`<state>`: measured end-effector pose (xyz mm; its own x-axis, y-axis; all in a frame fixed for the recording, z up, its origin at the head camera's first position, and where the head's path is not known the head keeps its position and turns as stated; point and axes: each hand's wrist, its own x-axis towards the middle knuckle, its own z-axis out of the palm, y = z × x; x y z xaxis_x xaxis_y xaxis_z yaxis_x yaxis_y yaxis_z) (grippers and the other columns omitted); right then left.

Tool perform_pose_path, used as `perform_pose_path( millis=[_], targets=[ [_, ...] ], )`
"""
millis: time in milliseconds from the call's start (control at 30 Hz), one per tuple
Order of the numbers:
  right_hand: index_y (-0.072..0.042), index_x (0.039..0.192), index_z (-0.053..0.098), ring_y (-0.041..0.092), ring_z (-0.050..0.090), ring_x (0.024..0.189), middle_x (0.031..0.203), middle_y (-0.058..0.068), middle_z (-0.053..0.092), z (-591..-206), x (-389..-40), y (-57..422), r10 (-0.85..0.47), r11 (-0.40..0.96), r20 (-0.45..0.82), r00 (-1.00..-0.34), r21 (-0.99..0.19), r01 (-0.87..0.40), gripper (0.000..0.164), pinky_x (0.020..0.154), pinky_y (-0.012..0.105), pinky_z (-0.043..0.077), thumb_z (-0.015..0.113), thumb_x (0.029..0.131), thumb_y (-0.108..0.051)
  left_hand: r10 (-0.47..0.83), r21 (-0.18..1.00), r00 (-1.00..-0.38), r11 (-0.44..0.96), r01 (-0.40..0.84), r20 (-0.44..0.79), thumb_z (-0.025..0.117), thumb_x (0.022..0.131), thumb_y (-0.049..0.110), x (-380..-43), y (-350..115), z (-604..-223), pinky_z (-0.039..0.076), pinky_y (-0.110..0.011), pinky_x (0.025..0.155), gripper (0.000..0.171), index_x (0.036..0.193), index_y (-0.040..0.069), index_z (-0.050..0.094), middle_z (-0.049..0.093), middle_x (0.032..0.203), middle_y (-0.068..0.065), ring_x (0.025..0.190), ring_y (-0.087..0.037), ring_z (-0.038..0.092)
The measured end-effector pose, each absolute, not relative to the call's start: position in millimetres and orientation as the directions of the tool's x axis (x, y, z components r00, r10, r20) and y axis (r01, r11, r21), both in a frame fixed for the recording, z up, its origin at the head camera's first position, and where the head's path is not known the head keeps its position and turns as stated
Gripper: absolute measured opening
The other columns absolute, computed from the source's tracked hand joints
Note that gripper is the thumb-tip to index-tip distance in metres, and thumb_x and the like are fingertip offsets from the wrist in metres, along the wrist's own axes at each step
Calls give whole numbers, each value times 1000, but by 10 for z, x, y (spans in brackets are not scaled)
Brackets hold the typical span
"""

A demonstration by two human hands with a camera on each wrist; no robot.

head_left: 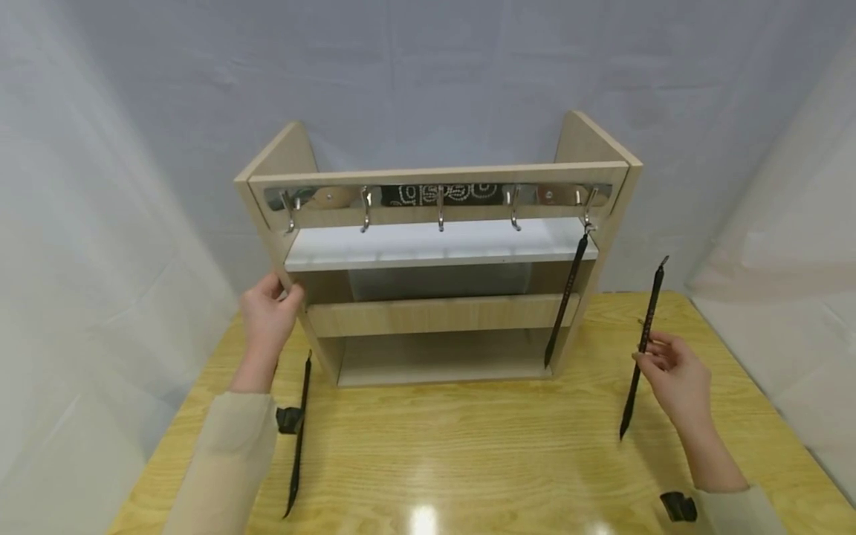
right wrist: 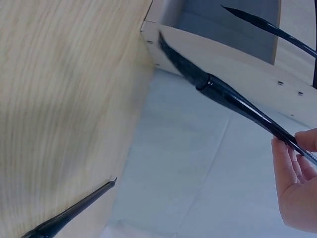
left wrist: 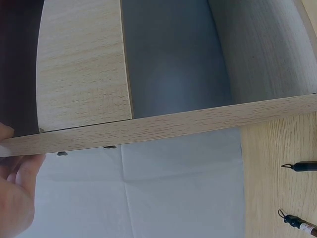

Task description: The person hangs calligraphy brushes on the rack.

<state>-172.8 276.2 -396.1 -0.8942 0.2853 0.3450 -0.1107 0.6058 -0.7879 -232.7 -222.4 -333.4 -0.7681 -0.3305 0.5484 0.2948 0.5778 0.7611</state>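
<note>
A writing brush (head_left: 647,334) with a dark handle and dark bristles hangs tip down from my right hand (head_left: 678,375), whose thumb and fingers pinch the handle. In the right wrist view this brush (right wrist: 233,99) slants past the wooden rack's side. With my left hand (head_left: 269,312) I grip the left side panel (head_left: 264,223) of the rack, thumb in front; the left wrist view shows the fingers (left wrist: 27,173) around the panel's edge. A second brush (head_left: 568,293) hangs from the rightmost hook (head_left: 590,206), tip down.
Several metal hooks (head_left: 440,208) line the rack's top rail. Another brush (head_left: 299,438) lies on the table (head_left: 428,446) by my left forearm, with one more brush (left wrist: 297,222) near it. Right of the rack lies a brush (right wrist: 74,210). White sheeting (head_left: 428,89) surrounds the table.
</note>
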Motion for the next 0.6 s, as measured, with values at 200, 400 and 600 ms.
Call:
perform_pose_path(
  millis=[200, 400, 600],
  targets=[
    [-10, 116, 53, -6, 55, 75, 87, -14, 59, -4389, -1970, 3038, 291, 581, 380, -878, -800, -154, 39, 61, 8, 44, 65, 79, -19, -330, 776, -785, 563, 282, 525, 52, 77, -1, -2316, -2223, -3330, 47, -18, 65, 9, 70, -6, 56, 64, 82, -20, 95, -24, 59],
    [-6, 115, 54, -2, 56, 77, 96, 8, 62, -4254, -1890, 2943, 263, 519, 395, -880, -827, -216, 40, 63, 8, 45, 65, 79, -18, -333, 774, -787, 574, 267, 519, 52, 77, 0, -2310, -2217, -3324, 45, -15, 61, 11, 68, -6, 54, 64, 80, -20, 93, -22, 59],
    [-15, 117, 55, 7, 59, 80, 97, 5, 62, -5004, -2354, 3407, 229, 531, 484, -844, -789, -309, 43, 63, 11, 46, 69, 76, -20, -327, 759, -772, 582, 290, 545, 52, 76, -2, -2316, -2211, -3318, 44, -15, 61, 10, 68, -6, 55, 64, 78, -21, 92, -24, 60]
  ],
)
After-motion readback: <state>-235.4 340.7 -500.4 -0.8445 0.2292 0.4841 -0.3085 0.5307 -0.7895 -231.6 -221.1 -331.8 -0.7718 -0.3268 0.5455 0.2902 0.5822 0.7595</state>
